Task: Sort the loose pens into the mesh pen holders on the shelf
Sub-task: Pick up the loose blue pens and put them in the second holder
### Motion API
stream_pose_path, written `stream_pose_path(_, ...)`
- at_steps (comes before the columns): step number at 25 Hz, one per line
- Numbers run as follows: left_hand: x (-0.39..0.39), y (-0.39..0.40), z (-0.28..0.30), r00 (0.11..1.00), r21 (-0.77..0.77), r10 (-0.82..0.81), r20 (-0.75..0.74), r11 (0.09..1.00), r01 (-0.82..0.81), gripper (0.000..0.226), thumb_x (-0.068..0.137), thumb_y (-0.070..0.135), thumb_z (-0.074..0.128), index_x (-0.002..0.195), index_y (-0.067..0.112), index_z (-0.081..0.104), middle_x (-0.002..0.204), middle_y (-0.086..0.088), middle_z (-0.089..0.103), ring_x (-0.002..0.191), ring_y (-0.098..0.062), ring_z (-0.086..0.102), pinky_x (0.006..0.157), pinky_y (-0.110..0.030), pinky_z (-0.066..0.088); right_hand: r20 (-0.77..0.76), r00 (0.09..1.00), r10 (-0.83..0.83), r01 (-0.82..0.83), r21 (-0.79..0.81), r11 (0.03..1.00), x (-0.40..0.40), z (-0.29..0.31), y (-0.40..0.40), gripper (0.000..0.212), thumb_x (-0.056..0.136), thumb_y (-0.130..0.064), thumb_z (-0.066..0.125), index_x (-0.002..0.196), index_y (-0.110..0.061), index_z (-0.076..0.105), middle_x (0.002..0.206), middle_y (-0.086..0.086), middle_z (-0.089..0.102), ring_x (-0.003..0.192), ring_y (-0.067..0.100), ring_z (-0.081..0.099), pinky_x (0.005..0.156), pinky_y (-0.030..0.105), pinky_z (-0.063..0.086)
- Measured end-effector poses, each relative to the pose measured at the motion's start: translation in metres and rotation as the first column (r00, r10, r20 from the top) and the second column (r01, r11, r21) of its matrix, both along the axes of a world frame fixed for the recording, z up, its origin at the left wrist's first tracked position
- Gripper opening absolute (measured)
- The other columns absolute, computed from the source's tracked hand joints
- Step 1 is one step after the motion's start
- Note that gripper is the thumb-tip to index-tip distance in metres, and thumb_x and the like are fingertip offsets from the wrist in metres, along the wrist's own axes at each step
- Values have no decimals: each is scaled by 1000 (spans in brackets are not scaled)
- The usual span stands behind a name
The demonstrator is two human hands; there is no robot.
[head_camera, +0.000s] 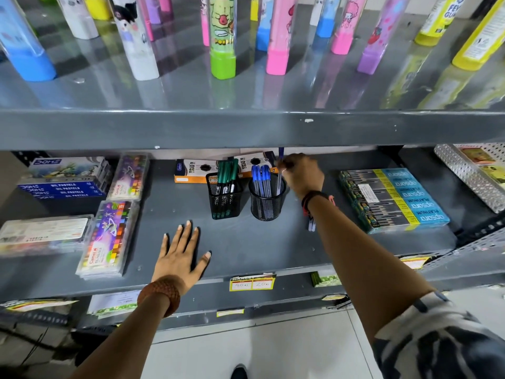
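Observation:
Two black mesh pen holders stand on the grey middle shelf (246, 242). The square holder (224, 199) on the left holds several green pens (227, 175). The round holder (266, 205) on the right holds several blue pens (261, 177). My right hand (302, 173) is above and just right of the round holder, pinching one blue pen (279, 170) upright with its lower end inside the holder's rim. My left hand (181, 254) lies flat on the shelf in front of the holders, fingers spread, holding nothing. A few loose pens (311, 224) lie partly hidden behind my right forearm.
Boxes of oil pastels (64, 180) and crayon cases (109, 239) fill the shelf's left side. Pencil boxes (393, 199) lie to the right. Orange pen cartons (192, 170) stand behind the holders. The upper shelf edge (246, 129) hangs low over the holders, carrying colourful tubes (222, 36).

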State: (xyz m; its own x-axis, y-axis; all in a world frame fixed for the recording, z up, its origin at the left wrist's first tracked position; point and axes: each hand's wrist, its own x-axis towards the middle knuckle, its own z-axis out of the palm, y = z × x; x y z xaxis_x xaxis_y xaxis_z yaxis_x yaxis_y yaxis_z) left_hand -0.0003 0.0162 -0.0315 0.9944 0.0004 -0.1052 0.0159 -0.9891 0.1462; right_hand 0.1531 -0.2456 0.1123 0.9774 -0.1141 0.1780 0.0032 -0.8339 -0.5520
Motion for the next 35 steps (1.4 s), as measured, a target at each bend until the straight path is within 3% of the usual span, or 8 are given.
stream_pose_path(2,0,0,1,1000,-8,-5,6,1000,5,91,72,73,-15,147,22,-8,155,2,-19,143,-13,-17,119,-41,-10,-45,999,-9,8,-16,1000,-1,-12,5,29,87,-43,60,89,-17,73,88,8,74,86,30,67,65,25,40)
stream_pose_path(8,0,0,1,1000,-16,-11,13,1000,12,95,68,73,-22,148,22,-8,154,3,-20,142,-13,-18,118,-40,-12,-130,991,40,-43,-19,999,-3,-23,10,31,78,-35,74,79,-4,74,80,12,76,78,28,70,66,29,53)
stream_pose_path(12,0,0,0,1000,-7,-8,4,1000,8,93,70,74,-19,147,23,-9,154,3,-21,141,-12,-20,118,-39,-12,-90,995,-50,63,141,988,0,-13,-3,25,79,-36,69,75,-11,72,82,13,74,80,33,67,67,31,49)
stream_pose_path(15,1,0,0,1000,-4,-9,0,1000,9,85,76,70,-6,147,23,-8,156,3,-18,141,-12,-20,119,-40,-10,-77,984,-159,170,158,973,5,-12,-34,20,84,-29,65,87,-12,73,95,17,74,92,36,67,79,38,54)
stream_pose_path(19,0,1,0,1000,0,-8,6,1000,8,82,79,67,-3,148,23,-7,156,3,-17,143,-13,-17,118,-39,-11,-212,941,-262,283,76,956,2,-36,-76,22,85,-25,66,92,-6,75,104,21,72,101,37,65,85,38,52)
stream_pose_path(27,-1,-1,3,1000,-22,-7,9,1000,7,80,79,66,-1,146,25,-10,155,4,-19,142,-12,-19,118,-38,-11,-487,814,-318,406,85,910,-10,-83,-101,65,69,-50,77,108,2,66,110,22,69,99,37,67,86,44,57)
stream_pose_path(31,-1,-1,4,1000,-14,-4,7,1000,4,80,79,67,-1,147,25,-9,155,4,-18,142,-12,-18,119,-39,-10,-518,793,-322,477,197,857,-7,-86,-101,68,67,-38,82,118,0,61,119,21,65,106,36,64,91,47,55)
stream_pose_path(35,-1,-2,5,1000,-15,-1,8,1000,1,81,78,66,0,148,24,-6,155,4,-17,143,-12,-16,120,-40,-8,-479,811,-337,484,224,846,-5,-85,-94,55,66,-26,80,111,2,62,116,22,67,103,34,66,89,47,56)
